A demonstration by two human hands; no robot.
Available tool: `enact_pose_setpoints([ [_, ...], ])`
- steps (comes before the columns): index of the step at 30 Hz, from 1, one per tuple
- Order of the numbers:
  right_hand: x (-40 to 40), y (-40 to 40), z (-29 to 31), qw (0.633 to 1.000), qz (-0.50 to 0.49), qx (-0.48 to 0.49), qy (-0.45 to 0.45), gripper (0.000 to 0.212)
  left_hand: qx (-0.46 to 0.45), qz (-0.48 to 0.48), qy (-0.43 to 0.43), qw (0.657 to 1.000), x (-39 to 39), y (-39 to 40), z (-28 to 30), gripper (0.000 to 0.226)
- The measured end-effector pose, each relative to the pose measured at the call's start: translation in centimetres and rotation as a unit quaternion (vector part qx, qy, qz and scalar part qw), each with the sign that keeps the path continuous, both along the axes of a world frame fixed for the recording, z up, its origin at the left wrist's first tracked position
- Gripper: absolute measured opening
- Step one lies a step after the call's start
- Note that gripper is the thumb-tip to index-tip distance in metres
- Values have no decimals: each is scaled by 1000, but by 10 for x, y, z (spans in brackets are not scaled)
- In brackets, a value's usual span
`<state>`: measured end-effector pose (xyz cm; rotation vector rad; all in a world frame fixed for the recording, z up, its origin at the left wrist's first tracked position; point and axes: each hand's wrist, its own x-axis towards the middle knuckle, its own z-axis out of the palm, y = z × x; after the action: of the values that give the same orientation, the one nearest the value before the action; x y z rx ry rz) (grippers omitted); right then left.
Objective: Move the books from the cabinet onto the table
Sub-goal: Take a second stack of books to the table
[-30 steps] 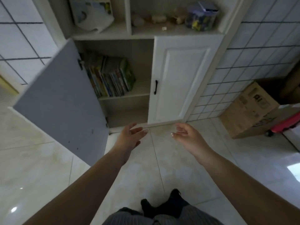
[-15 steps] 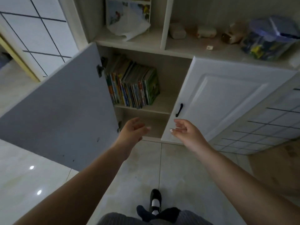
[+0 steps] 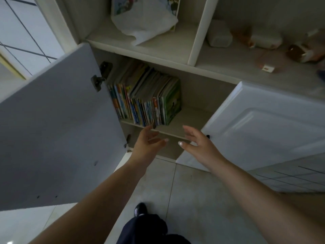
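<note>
Colourful books (image 3: 146, 101) just beyond empty grips

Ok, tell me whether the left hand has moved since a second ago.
Yes. The left hand has moved toward the cabinet: earlier it hung over the floor below the cabinet's base, now its fingertips nearly reach the shelf edge under the books.

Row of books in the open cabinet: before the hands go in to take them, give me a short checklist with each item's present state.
1. Left cabinet door swung open, clear of the reach: ok.
2. Row of books upright on the shelf and in plain sight: ok.
3. Left hand empty, fingers spread: ok.
4. Right hand empty, fingers spread: ok.
5. Hands touching the books: not ok; both are short of the shelf edge.
6. Table ready to receive the books: cannot tell; it is out of view.
</note>
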<state>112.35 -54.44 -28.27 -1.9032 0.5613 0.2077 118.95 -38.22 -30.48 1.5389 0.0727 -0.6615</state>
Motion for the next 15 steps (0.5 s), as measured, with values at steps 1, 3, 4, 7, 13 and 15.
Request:
enact_pose_setpoints([
  [1,5,0,-2,1000,2,-1,-2,56,-5,5,0,1000,4,-3,0,76],
  [3,27,-7,-15,1000,0,-4,12,57,-12,1,0,1000,26,-12,-9,74],
  [4,37,-9,-20,1000,-2,-4,18,58,-15,-7,-2,1000,37,-17,-14,72],
  [7,62,-15,-36,1000,-13,9,23,60,-29,-22,9,999,62,-28,-31,76],
  [13,109,-31,-66,997,-23,66,33,68,-42,-26,-18,999,103,-58,-64,65],
  [15,124,-37,-74,996,-23,75,35,66,-54,-18,-35,998,115,-68,-72,66],
])
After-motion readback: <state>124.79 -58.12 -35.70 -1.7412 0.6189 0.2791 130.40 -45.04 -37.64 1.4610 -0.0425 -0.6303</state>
